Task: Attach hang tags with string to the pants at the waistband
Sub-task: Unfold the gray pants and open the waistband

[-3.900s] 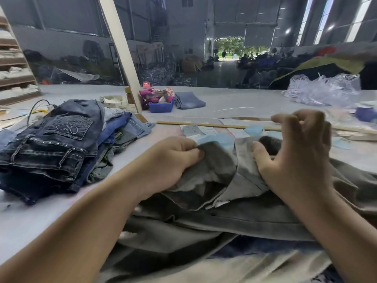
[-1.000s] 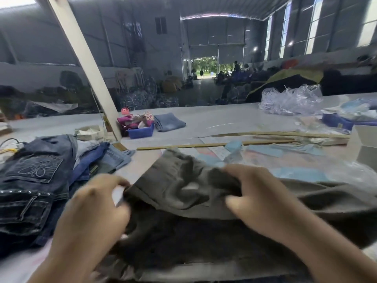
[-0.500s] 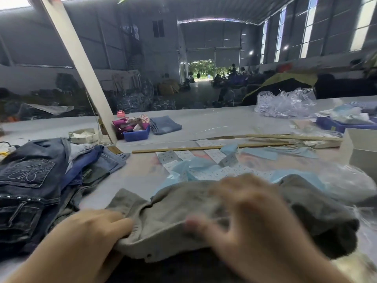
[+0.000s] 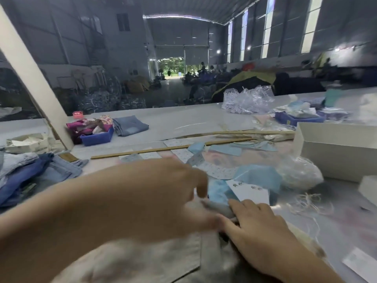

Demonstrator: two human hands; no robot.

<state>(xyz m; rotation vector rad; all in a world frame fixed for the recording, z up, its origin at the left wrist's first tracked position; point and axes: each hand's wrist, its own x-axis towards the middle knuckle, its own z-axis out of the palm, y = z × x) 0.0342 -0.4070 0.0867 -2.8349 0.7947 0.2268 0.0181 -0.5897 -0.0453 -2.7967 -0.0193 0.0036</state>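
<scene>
Grey-beige cotton pants lie at the near edge of the grey worktable. Left hand, blurred, hovers over them; its grip cannot be determined. Right hand presses flat-fingered on the fabric. White printed hang tag and loose pale strings lie just beyond, unattached. Judged: tagging not yet begun.

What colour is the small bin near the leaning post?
Blue bin, holding pink and floral fabric scraps; the head view shows it clearly.
</scene>
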